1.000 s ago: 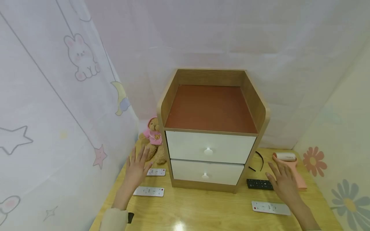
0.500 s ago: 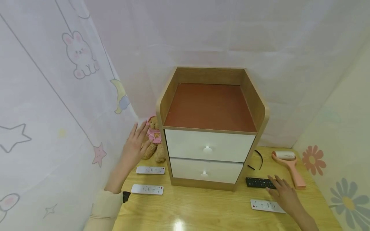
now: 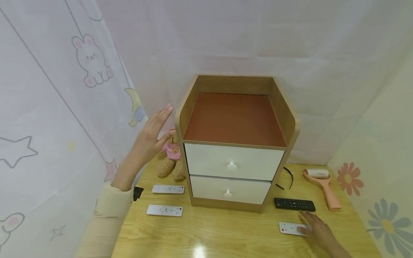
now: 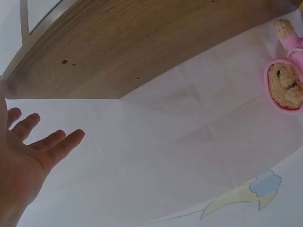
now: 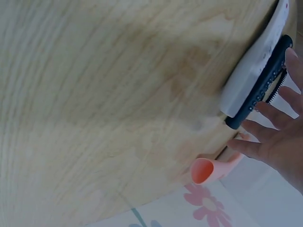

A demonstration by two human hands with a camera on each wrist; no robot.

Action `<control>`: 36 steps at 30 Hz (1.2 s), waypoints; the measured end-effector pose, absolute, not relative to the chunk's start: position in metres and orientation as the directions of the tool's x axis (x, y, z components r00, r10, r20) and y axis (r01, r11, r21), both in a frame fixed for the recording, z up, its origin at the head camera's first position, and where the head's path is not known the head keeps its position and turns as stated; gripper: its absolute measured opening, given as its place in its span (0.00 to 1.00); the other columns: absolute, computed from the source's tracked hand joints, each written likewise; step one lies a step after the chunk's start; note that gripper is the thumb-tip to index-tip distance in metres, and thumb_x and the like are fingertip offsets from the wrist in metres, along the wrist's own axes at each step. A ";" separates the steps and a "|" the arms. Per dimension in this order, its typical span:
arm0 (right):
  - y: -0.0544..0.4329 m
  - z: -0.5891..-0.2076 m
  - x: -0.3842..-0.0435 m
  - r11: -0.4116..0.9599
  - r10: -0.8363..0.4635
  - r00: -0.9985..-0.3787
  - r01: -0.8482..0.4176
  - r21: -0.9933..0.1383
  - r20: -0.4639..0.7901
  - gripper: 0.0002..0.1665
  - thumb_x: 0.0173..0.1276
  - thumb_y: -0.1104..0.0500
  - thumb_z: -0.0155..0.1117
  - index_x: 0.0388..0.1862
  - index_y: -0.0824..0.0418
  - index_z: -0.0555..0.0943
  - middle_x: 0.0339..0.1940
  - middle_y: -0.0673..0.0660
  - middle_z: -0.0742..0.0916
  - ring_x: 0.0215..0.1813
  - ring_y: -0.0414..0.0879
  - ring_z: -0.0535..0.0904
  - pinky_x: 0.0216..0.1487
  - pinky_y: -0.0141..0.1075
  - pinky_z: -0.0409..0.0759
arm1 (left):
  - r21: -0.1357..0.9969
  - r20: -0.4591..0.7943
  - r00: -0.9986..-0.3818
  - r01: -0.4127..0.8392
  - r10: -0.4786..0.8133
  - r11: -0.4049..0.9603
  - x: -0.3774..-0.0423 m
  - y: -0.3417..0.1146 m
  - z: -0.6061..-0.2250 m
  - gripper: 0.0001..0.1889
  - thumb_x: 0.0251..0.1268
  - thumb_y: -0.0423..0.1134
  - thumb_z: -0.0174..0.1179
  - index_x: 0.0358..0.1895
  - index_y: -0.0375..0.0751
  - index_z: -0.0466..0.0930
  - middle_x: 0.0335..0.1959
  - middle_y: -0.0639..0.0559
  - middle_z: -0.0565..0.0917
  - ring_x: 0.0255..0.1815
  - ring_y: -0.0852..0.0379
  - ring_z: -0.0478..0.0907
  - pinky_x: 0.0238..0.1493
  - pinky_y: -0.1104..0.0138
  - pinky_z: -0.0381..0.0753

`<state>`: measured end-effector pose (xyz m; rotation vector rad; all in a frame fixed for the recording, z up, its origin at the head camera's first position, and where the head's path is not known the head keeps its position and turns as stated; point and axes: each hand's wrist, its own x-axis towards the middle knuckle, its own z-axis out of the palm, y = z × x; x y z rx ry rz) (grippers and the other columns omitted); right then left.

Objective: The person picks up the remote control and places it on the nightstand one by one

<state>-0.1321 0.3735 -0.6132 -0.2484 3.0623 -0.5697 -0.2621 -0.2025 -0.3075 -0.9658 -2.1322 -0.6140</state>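
Observation:
My left hand (image 3: 149,138) is raised beside the left side of the wooden cabinet (image 3: 226,208), fingers straight and holding nothing. Behind it in the head view sits a teddy bear (image 3: 167,166) in a pink hoodie, its face partly hidden by the hand. In the left wrist view the fingers spread below the cabinet's side panel (image 4: 142,38). Over the right part of the table, my right hand (image 3: 317,231) hovers at the near white remote (image 3: 288,228) with fingers loosely extended, covering its right end. A black remote (image 3: 294,204) lies just beyond that hand.
Two white remotes (image 3: 167,189) lie on the table left of the cabinet, one nearer than the other. A peach lint roller (image 3: 327,191) and a black headband (image 3: 291,177) lie at the right. The cabinet has two white drawers (image 3: 206,163), both closed. Printed curtains enclose the table.
My left hand has risen and moved forward, from above the left remotes to the cabinet's upper side. My right hand has come down and back, from near the lint roller to the near white remote.

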 end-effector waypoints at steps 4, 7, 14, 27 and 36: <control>0.372 -0.620 -0.129 0.919 -0.152 -0.988 -0.133 -0.371 -0.022 0.39 0.56 0.51 0.73 0.63 0.68 0.73 0.57 0.78 0.75 0.54 0.76 0.73 0.40 0.69 0.74 | 0.156 0.759 -0.442 0.837 0.479 0.525 -0.270 -0.194 -0.299 0.33 0.73 0.54 0.47 0.74 0.39 0.55 0.75 0.45 0.59 0.74 0.46 0.57 0.73 0.55 0.57; 0.371 -0.622 -0.129 0.918 -0.149 -0.988 -0.123 -0.378 -0.042 0.39 0.56 0.51 0.73 0.63 0.67 0.73 0.57 0.77 0.76 0.54 0.75 0.73 0.41 0.69 0.74 | 0.231 0.729 -0.478 0.845 0.490 0.482 -0.274 -0.192 -0.296 0.34 0.71 0.42 0.55 0.75 0.40 0.53 0.76 0.45 0.57 0.74 0.45 0.58 0.68 0.52 0.67; 0.372 -0.625 -0.132 0.921 -0.117 -0.987 -0.066 -0.384 -0.111 0.39 0.54 0.49 0.75 0.62 0.65 0.74 0.58 0.76 0.75 0.57 0.74 0.71 0.45 0.69 0.72 | 0.567 0.595 -0.619 0.775 0.513 0.278 -0.266 -0.189 -0.272 0.40 0.64 0.24 0.60 0.76 0.38 0.49 0.78 0.45 0.50 0.73 0.41 0.57 0.59 0.42 0.72; 0.370 -0.632 -0.129 0.924 -0.154 -0.985 -0.116 -0.364 -0.075 0.34 0.47 0.63 0.77 0.56 0.63 0.78 0.54 0.64 0.82 0.56 0.64 0.76 0.53 0.59 0.75 | 0.680 0.519 -0.677 0.697 0.523 0.228 -0.267 -0.188 -0.264 0.35 0.60 0.25 0.64 0.71 0.36 0.63 0.76 0.49 0.57 0.74 0.57 0.56 0.67 0.45 0.65; 0.369 -0.632 -0.130 0.930 -0.141 -0.984 -0.094 -0.356 -0.110 0.28 0.50 0.68 0.75 0.53 0.63 0.81 0.50 0.60 0.85 0.52 0.60 0.80 0.50 0.57 0.78 | 0.697 0.542 -0.669 0.696 0.509 0.172 -0.266 -0.188 -0.267 0.34 0.59 0.23 0.63 0.70 0.33 0.63 0.75 0.48 0.60 0.73 0.54 0.58 0.63 0.47 0.70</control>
